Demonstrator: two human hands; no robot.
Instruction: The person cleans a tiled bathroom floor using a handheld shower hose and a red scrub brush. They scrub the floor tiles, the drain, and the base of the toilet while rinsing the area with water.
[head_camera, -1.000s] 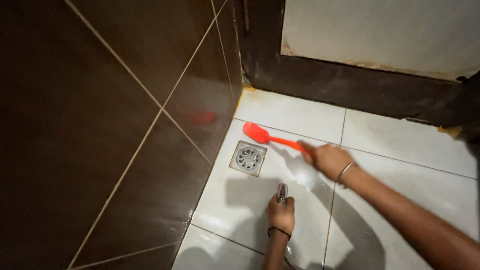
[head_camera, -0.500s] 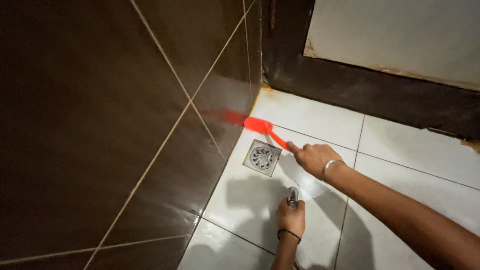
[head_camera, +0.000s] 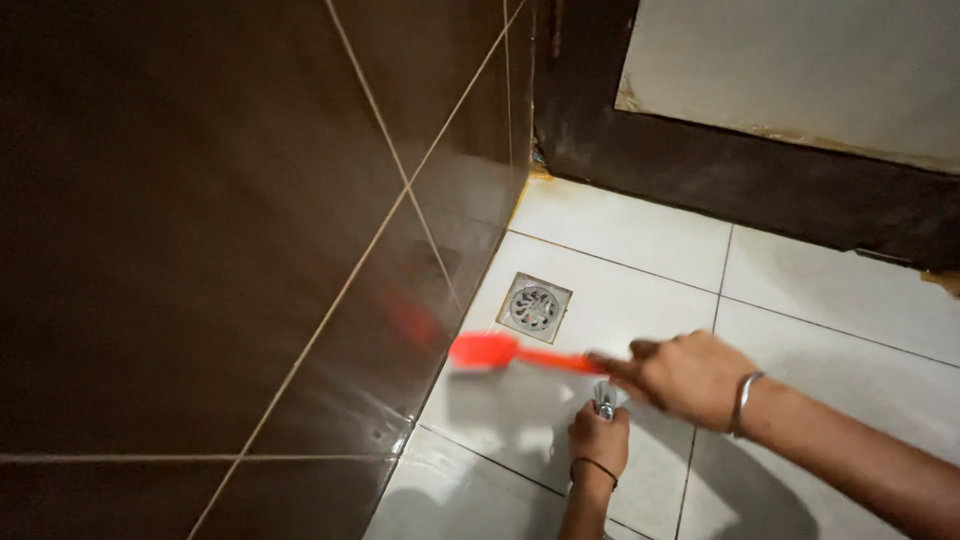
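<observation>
Glossy white-tiled floor is meeting a dark brown glazed tile wall along its left edge, where the right hand is gripping a smooth red plastic brush just below the square metal drain, while the left hand is clenching a small chrome sprayer nozzle.
</observation>
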